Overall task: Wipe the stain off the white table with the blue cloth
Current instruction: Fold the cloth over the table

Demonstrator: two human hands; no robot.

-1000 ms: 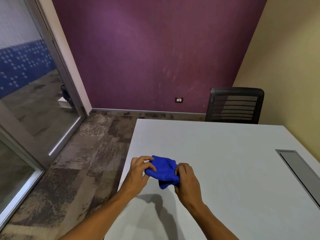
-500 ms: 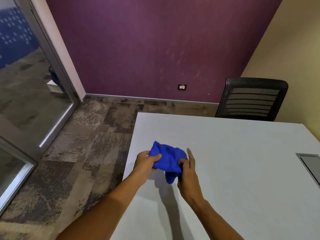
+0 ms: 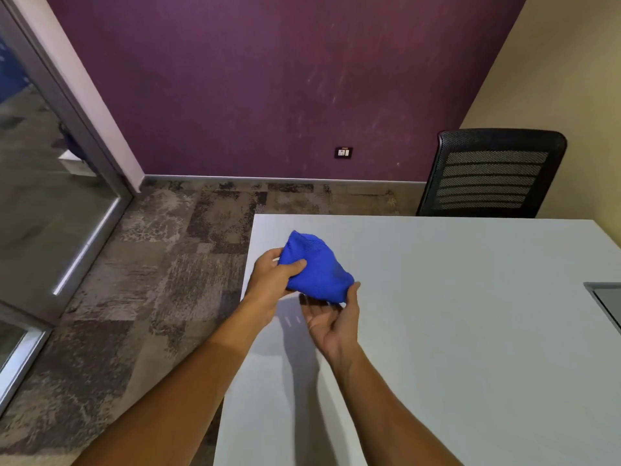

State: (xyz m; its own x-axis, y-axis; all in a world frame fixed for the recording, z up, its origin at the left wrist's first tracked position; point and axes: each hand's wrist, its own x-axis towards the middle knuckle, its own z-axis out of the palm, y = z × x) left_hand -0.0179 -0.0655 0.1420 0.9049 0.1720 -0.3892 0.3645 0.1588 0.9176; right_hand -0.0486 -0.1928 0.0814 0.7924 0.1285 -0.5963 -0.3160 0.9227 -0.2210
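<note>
Head view: blue cloth (image 3: 316,267) bunched, held above white table (image 3: 453,314) near its far left corner. Left hand (image 3: 270,280) pinches cloth's left side, thumb on top. Right hand (image 3: 332,317) palm-up, cupped loosely under cloth's lower right edge (not clamped).

Stain not visible on table.

Risks: loose wad may unfold mid-wipe; cloth could slip from cupped palm; wiping wrong patch.

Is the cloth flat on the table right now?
No, the cloth is bunched up and held above the table between the left hand and right hand.
</note>
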